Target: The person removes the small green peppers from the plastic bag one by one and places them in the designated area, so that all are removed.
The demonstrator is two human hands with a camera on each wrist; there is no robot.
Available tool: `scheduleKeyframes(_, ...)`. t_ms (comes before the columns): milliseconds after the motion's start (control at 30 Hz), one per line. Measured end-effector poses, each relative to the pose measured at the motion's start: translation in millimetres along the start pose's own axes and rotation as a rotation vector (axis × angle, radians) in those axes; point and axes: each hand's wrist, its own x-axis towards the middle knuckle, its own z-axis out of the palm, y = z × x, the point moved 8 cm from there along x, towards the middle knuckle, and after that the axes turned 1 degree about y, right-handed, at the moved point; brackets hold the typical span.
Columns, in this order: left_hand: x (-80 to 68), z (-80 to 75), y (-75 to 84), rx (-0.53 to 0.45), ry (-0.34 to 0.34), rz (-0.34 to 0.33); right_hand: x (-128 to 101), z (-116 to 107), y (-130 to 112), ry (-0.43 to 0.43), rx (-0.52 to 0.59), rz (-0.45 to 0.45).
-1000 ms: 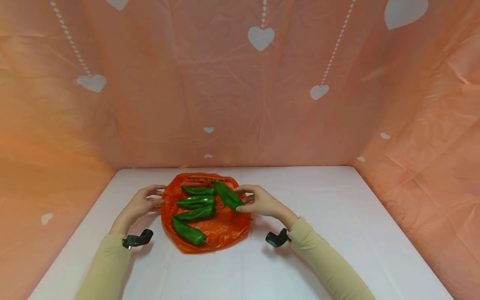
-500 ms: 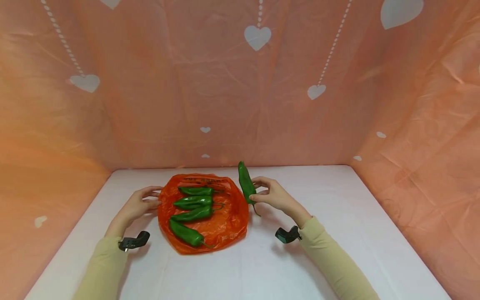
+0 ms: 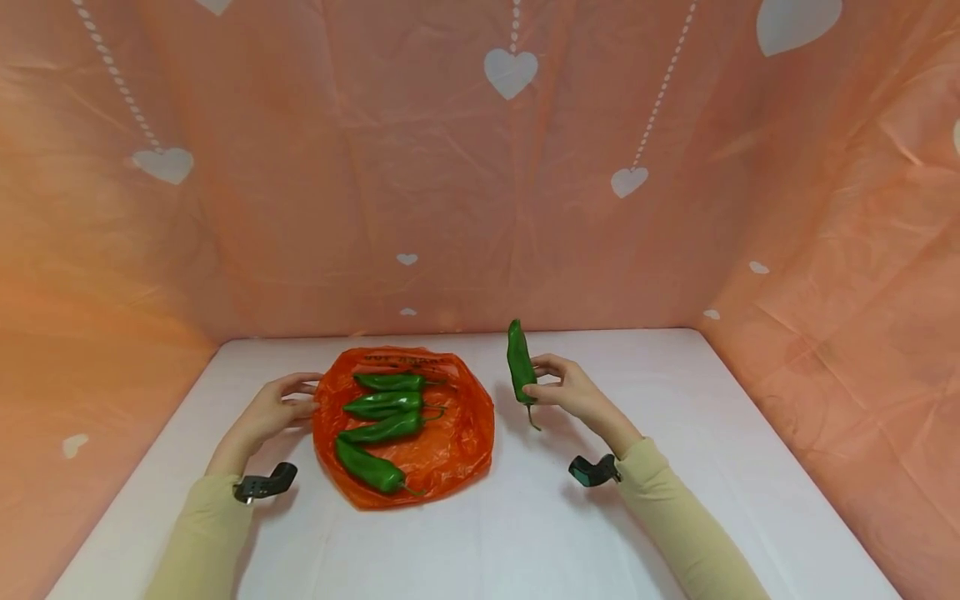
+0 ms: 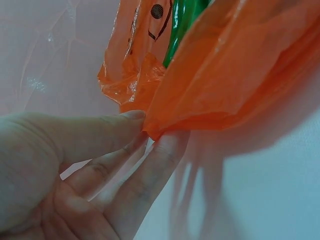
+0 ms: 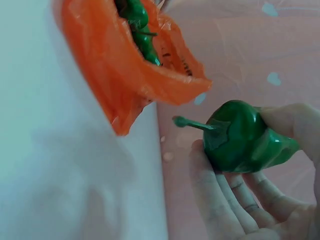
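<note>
Orange crinkled plastic bag (image 3: 405, 429) spread open on the white counter (image 3: 525, 533), serving here as the landmark. Inside it, four glossy green long peppers (image 3: 384, 406), lying side by side, stems toward the bag's right.

Just right of the bag, clear of its rim and lifted off the counter: a fifth green pepper (image 3: 519, 364), held nearly upright, stem pointing down. Right hand (image 3: 572, 392) gripping it near the stem end, thumb and fingers curled round the fat shoulder (plain in the right wrist view (image 5: 247, 137), where the stem pokes out toward the bag).

At the bag's left edge: left hand (image 3: 273, 408), pinching the orange film between thumb and fingertips (image 4: 150, 135), keeping that side of the bag in place on the counter.

Beyond the bag, a peach-coloured backdrop with white hearts (image 3: 510, 71) wrapping three sides of the counter.

Judged from the layout: one pepper out of the bag, not yet set down anywhere; four left inside. About a fifth of an unloading done, if emptying is the aim (direction not certain from one moment).
</note>
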Motion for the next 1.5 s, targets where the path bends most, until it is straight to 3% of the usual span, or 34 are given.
scheduleKeyframes(267, -0.4, -2.6, 0.1, 0.016, 0.007, 0.024, -2.3, -13.6, 19.3, 0.060, 0.020, 0.064)
scheduleKeyframes(467, 0.9, -1.4, -0.2, -0.008, -0.002, 0.016, -6.6, -24.3, 29.0, 0.102, -0.069, 0.117)
scheduleKeyframes(833, 2.0, -1.7, -2.3, -0.016, -0.002, 0.006, -0.5, -31.2, 46.5, 0.106, 0.076, 0.149)
scheduleKeyframes(1500, 3.4, -1.1, -1.7, -0.001, 0.011, -0.001, 23.4, -31.0, 55.8, 0.107, -0.014, 0.239)
